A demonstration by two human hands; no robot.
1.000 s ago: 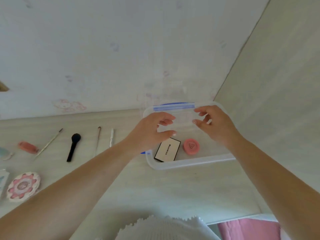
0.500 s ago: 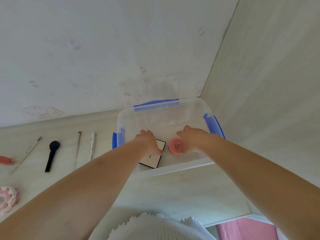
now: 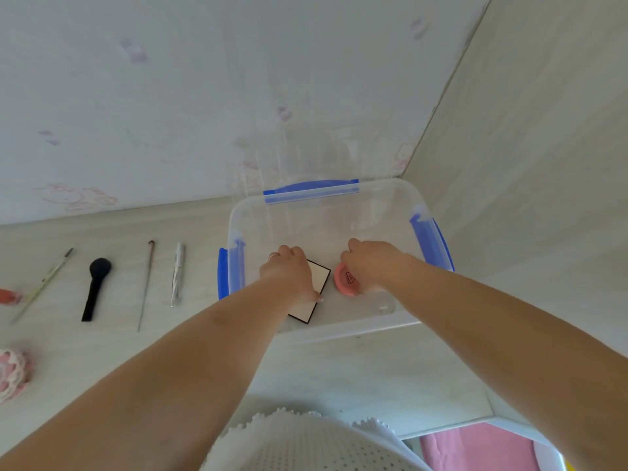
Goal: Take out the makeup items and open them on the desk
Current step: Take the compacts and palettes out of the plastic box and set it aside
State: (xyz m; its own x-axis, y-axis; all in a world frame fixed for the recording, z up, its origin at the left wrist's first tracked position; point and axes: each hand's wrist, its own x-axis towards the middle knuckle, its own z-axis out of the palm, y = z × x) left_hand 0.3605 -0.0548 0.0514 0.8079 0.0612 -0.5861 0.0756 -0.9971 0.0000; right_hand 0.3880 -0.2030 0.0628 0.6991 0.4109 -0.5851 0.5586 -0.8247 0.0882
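Two items remain in my clear bin (image 3: 401, 212) on the desk (image 3: 339, 368); my left hand (image 3: 289, 270) grips the square white compact (image 3: 319, 280), my right hand (image 3: 372, 263) curls round the pink round compact (image 3: 346, 280); lifting comes next, I judge; fingertips hidden beneath knuckles.

clear box (image 3: 326, 329) with blue latches (image 3: 311, 190), pink round compact (image 3: 346, 279)
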